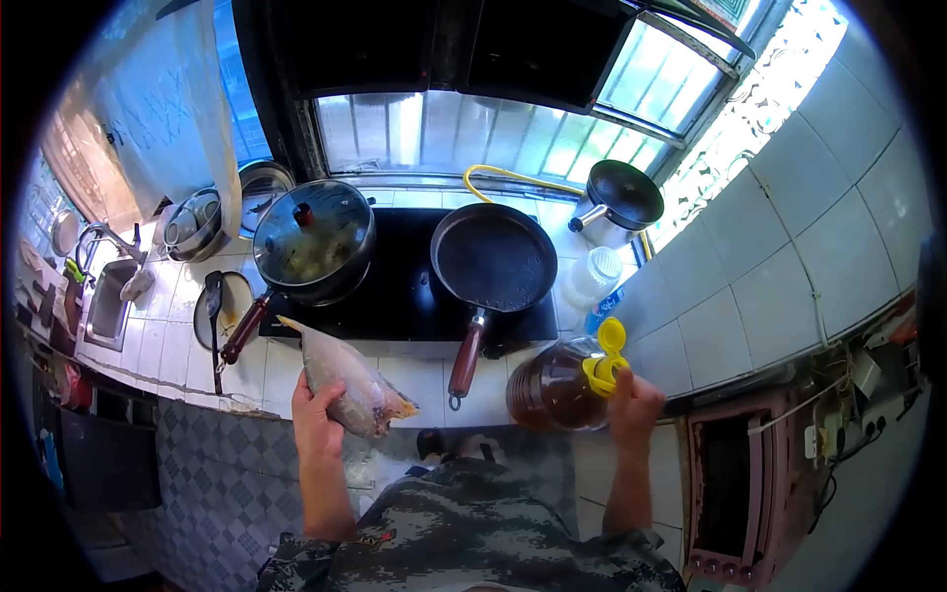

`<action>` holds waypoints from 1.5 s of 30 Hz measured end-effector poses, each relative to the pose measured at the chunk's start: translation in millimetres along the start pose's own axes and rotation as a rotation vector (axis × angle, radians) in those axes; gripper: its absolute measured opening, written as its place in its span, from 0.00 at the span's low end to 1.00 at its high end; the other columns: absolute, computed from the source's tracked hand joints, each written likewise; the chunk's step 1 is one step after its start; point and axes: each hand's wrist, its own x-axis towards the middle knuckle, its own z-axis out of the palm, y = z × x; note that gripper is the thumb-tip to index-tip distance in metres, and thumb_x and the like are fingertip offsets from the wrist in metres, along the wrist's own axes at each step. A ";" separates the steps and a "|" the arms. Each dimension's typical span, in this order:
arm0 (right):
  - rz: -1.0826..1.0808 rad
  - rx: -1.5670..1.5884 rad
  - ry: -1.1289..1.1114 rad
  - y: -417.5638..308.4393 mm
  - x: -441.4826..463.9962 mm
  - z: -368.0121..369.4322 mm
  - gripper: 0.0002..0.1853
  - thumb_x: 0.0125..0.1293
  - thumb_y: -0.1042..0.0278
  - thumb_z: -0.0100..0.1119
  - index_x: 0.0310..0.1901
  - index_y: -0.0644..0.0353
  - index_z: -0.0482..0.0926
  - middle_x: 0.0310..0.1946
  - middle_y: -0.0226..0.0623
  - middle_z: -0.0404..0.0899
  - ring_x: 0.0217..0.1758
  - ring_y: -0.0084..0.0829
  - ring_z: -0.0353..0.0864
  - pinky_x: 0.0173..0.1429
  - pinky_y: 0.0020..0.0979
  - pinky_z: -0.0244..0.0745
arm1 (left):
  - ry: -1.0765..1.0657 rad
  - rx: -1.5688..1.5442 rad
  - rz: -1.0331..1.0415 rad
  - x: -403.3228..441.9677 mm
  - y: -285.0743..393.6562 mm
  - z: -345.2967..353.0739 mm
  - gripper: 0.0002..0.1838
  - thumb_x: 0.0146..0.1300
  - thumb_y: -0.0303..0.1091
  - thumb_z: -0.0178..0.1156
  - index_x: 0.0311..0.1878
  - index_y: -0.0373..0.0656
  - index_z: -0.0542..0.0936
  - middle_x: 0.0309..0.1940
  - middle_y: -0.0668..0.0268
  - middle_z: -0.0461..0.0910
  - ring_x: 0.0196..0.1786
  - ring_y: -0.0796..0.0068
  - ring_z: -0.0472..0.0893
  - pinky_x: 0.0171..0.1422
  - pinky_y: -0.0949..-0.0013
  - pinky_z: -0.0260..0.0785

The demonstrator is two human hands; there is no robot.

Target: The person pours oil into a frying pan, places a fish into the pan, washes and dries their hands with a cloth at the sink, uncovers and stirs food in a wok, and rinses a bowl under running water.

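Note:
My left hand (318,416) grips a headless fish (353,387), its tail pointing up and left and its cut end to the right. It is held in front of the stove, left of the frying pan's handle. My right hand (634,403) is closed at the neck of a large oil jug (554,387) with brown liquid in it. The jug's yellow cap (611,336) is flipped up, and the jug leans to the left. Between the two hands, a black frying pan (494,259) rests on the right burner, its wooden handle toward me.
A glass-lidded pan (314,243) with food inside sits on the left of the stove (402,296). Further left are a spatula (214,306), a plate (237,304) and a sink (110,304). A dark pot (624,195) and a plastic jar (595,274) stand at the right.

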 end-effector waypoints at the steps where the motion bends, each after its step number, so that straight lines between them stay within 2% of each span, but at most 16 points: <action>1: 0.016 0.037 0.044 3.0 8.1 -1.7 0.25 0.64 0.53 0.49 0.15 0.64 0.69 0.11 0.42 0.66 0.15 0.42 0.67 0.21 0.38 0.56 | 0.002 -0.012 -0.005 1.4 2.2 1.3 0.28 0.44 0.16 0.56 0.54 0.35 0.68 0.46 0.60 0.73 0.49 0.66 0.73 0.59 0.66 0.63; 6: -0.115 0.039 -0.049 8.9 39.9 -12.5 0.25 0.65 0.58 0.47 0.14 0.65 0.67 0.10 0.41 0.64 0.13 0.41 0.65 0.20 0.35 0.54 | -0.023 0.081 0.040 3.3 17.1 16.9 0.28 0.43 0.17 0.59 0.53 0.33 0.68 0.45 0.60 0.73 0.48 0.67 0.74 0.58 0.67 0.64; 10: -0.216 0.184 0.123 8.4 59.0 -20.9 0.21 0.60 0.65 0.49 0.12 0.65 0.62 0.09 0.39 0.59 0.11 0.37 0.61 0.19 0.33 0.52 | -0.137 0.242 0.092 -4.9 46.4 54.8 0.28 0.43 0.18 0.61 0.52 0.33 0.68 0.43 0.62 0.74 0.46 0.70 0.75 0.55 0.69 0.66; 12: -0.488 0.180 0.221 13.3 68.2 -37.7 0.21 0.58 0.68 0.49 0.11 0.62 0.57 0.08 0.36 0.56 0.10 0.33 0.57 0.18 0.31 0.49 | -0.200 0.298 0.110 -7.9 54.8 82.9 0.28 0.43 0.18 0.61 0.52 0.33 0.68 0.43 0.62 0.74 0.45 0.71 0.75 0.53 0.69 0.68; 16: -0.608 0.252 0.404 -15.1 89.2 -82.0 0.30 0.69 0.52 0.36 0.09 0.57 0.55 0.07 0.31 0.51 0.10 0.27 0.53 0.18 0.28 0.44 | -0.445 0.409 0.083 -1.1 45.8 150.8 0.30 0.40 0.22 0.65 0.52 0.35 0.69 0.40 0.64 0.75 0.43 0.74 0.76 0.50 0.71 0.69; 19: -0.628 0.245 0.400 -33.3 102.8 -118.7 0.34 0.69 0.43 0.25 0.08 0.56 0.55 0.06 0.29 0.50 0.10 0.24 0.50 0.18 0.28 0.42 | -0.558 0.518 0.169 9.1 18.8 205.2 0.27 0.43 0.26 0.65 0.50 0.34 0.71 0.39 0.58 0.76 0.42 0.69 0.77 0.47 0.69 0.71; 22: -0.601 0.281 0.436 -48.1 119.5 -142.2 0.35 0.68 0.41 0.23 0.08 0.55 0.55 0.06 0.26 0.49 0.10 0.23 0.47 0.19 0.27 0.40 | -0.641 0.557 0.216 22.1 -24.9 251.6 0.27 0.44 0.29 0.65 0.50 0.33 0.71 0.41 0.53 0.76 0.43 0.64 0.77 0.47 0.67 0.71; 24: -0.604 0.303 0.424 -52.7 131.3 -153.1 0.35 0.68 0.40 0.22 0.07 0.54 0.55 0.06 0.25 0.49 0.10 0.22 0.46 0.19 0.26 0.40 | -0.620 0.510 0.193 21.0 -55.8 279.2 0.23 0.42 0.24 0.64 0.46 0.35 0.73 0.36 0.60 0.77 0.38 0.73 0.77 0.42 0.70 0.72; 32: -0.626 0.389 0.293 -75.1 148.8 -159.8 0.35 0.69 0.41 0.23 0.07 0.54 0.55 0.05 0.24 0.52 0.10 0.19 0.45 0.18 0.25 0.40 | -0.652 0.520 0.292 19.5 -213.8 313.3 0.23 0.45 0.29 0.62 0.47 0.31 0.73 0.37 0.55 0.78 0.40 0.67 0.78 0.47 0.70 0.70; 36: -0.637 0.409 0.242 -85.9 156.1 -139.2 0.31 0.69 0.51 0.34 0.08 0.59 0.56 0.06 0.27 0.54 0.09 0.21 0.48 0.18 0.26 0.41 | -0.809 0.474 0.167 31.6 -250.3 306.1 0.21 0.49 0.34 0.66 0.45 0.32 0.75 0.38 0.57 0.79 0.40 0.71 0.78 0.47 0.71 0.70; 38: -0.582 0.373 0.201 -98.4 163.2 -124.3 0.29 0.68 0.55 0.38 0.09 0.60 0.57 0.07 0.30 0.56 0.10 0.23 0.50 0.18 0.28 0.43 | -0.947 0.240 -0.154 39.2 -248.1 305.5 0.21 0.51 0.34 0.62 0.47 0.31 0.75 0.42 0.51 0.78 0.47 0.59 0.77 0.53 0.66 0.66; 39: -0.539 0.306 0.172 -108.3 166.8 -115.9 0.29 0.68 0.55 0.38 0.09 0.60 0.58 0.07 0.30 0.56 0.10 0.23 0.50 0.18 0.29 0.43 | -0.994 0.107 -0.407 40.5 -246.9 299.9 0.21 0.55 0.35 0.60 0.51 0.35 0.72 0.46 0.54 0.75 0.50 0.65 0.75 0.55 0.68 0.66; 40: -0.509 0.229 0.279 -114.2 171.5 -97.5 0.28 0.68 0.57 0.39 0.09 0.61 0.60 0.07 0.30 0.56 0.09 0.24 0.52 0.17 0.29 0.43 | -1.068 0.015 -0.488 38.5 -236.5 296.0 0.21 0.56 0.35 0.59 0.52 0.36 0.71 0.47 0.55 0.75 0.51 0.65 0.75 0.55 0.68 0.66; 41: -0.447 0.350 0.114 -122.6 179.6 -90.3 0.27 0.68 0.60 0.41 0.10 0.63 0.61 0.07 0.29 0.57 0.10 0.21 0.54 0.17 0.28 0.45 | -1.165 -0.074 -0.530 34.4 -228.6 290.7 0.21 0.57 0.35 0.58 0.52 0.36 0.70 0.48 0.55 0.74 0.51 0.65 0.74 0.56 0.67 0.66; 43: -0.498 0.267 0.021 -127.8 196.5 -66.1 0.30 0.69 0.49 0.40 0.10 0.58 0.63 0.07 0.25 0.58 0.09 0.18 0.56 0.16 0.23 0.48 | -1.321 -0.236 -0.577 27.8 -212.3 282.3 0.21 0.58 0.35 0.56 0.54 0.37 0.69 0.50 0.56 0.72 0.53 0.66 0.73 0.57 0.67 0.65; 45: -0.429 0.245 -0.042 -132.8 207.6 -43.7 0.32 0.67 0.47 0.42 0.09 0.60 0.65 0.07 0.26 0.61 0.09 0.17 0.59 0.16 0.22 0.51 | -1.411 -0.381 -0.606 22.0 -197.4 272.3 0.22 0.60 0.35 0.55 0.56 0.38 0.67 0.51 0.57 0.71 0.54 0.66 0.72 0.58 0.66 0.65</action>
